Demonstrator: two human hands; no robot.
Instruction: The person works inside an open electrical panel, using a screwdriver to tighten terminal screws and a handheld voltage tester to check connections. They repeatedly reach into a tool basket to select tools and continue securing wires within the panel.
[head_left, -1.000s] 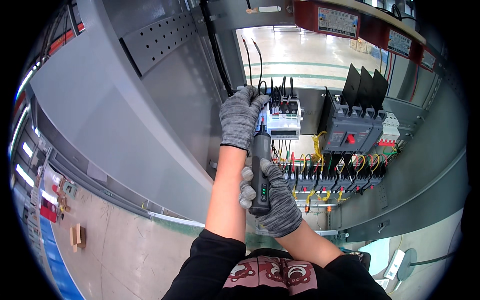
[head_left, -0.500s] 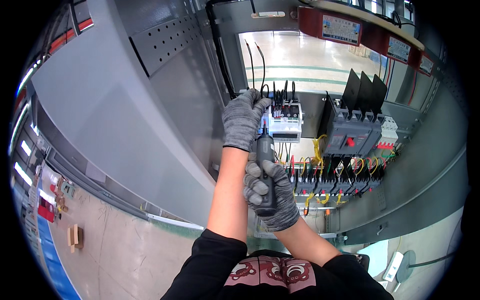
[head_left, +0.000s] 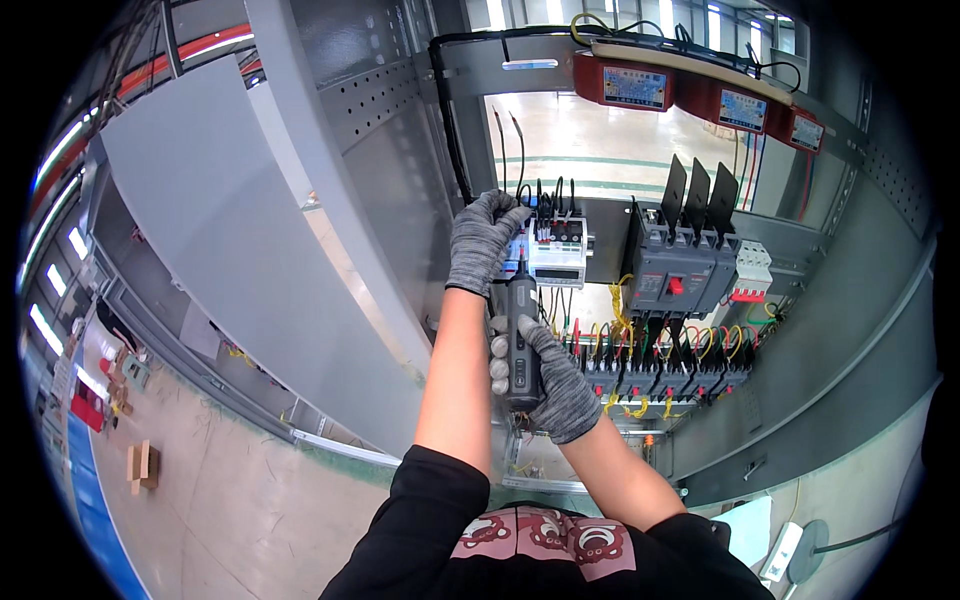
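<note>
My left hand (head_left: 482,245), in a grey knit glove, is closed at the left side of a white meter-like module (head_left: 558,252), by the black wires (head_left: 545,200) that enter its top. What its fingertips pinch is hidden. In my right hand (head_left: 562,390), gloved alike, is a dark cordless screwdriver (head_left: 522,335), held upright with its buttons toward me. Its thin bit reaches up to a blue-lit part beside the module, just below my left fingers; the exact contact point is too small to tell. Two loose black wires (head_left: 518,140) rise above my left hand.
Right of the module stands a large grey breaker (head_left: 680,270) with black barrier plates. A white small breaker (head_left: 752,268) adjoins it. Below runs a row of wired breakers (head_left: 650,380). Red transformers (head_left: 635,88) hang above. The grey cabinet door (head_left: 230,220) is at the left.
The view has shifted slightly, showing more of the door. My right fingers have moved round to the screwdriver's left side, baring its buttons. My left hand stays at the module.
</note>
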